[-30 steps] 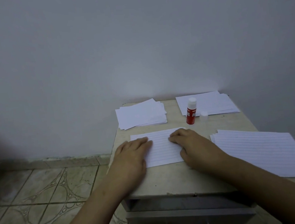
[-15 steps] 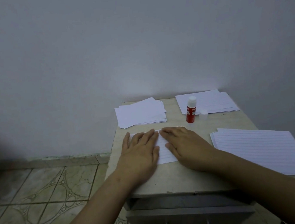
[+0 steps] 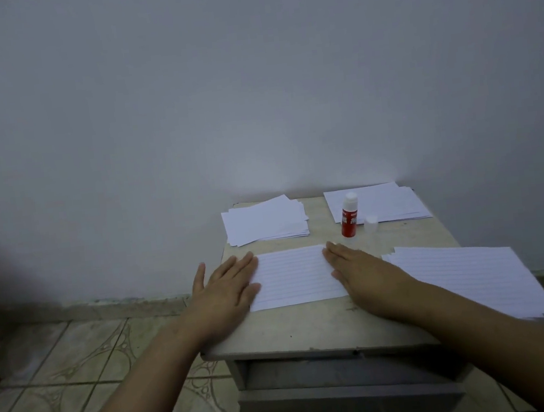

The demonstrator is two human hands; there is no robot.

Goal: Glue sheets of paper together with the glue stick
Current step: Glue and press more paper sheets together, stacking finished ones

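A lined sheet of paper (image 3: 294, 276) lies flat in the middle of a small table (image 3: 315, 326). My left hand (image 3: 227, 287) presses flat on its left edge, fingers straight. At the sheet's right edge my right hand (image 3: 361, 270) lies flat too, fingers together. A red glue stick (image 3: 349, 215) stands upright behind the sheet, its white tip showing. Its clear cap (image 3: 371, 222) sits just to the right of it.
A stack of plain sheets (image 3: 265, 220) lies at the back left, another stack (image 3: 379, 205) at the back right. A pile of lined sheets (image 3: 468, 276) overhangs the right edge. A drawer (image 3: 346, 397) stands slightly open below. Wall close behind; tiled floor to the left.
Both hands have slid apart from the middle of the lined sheet to its left and right edges, uncovering its centre. Glue stick and stacks have not moved.
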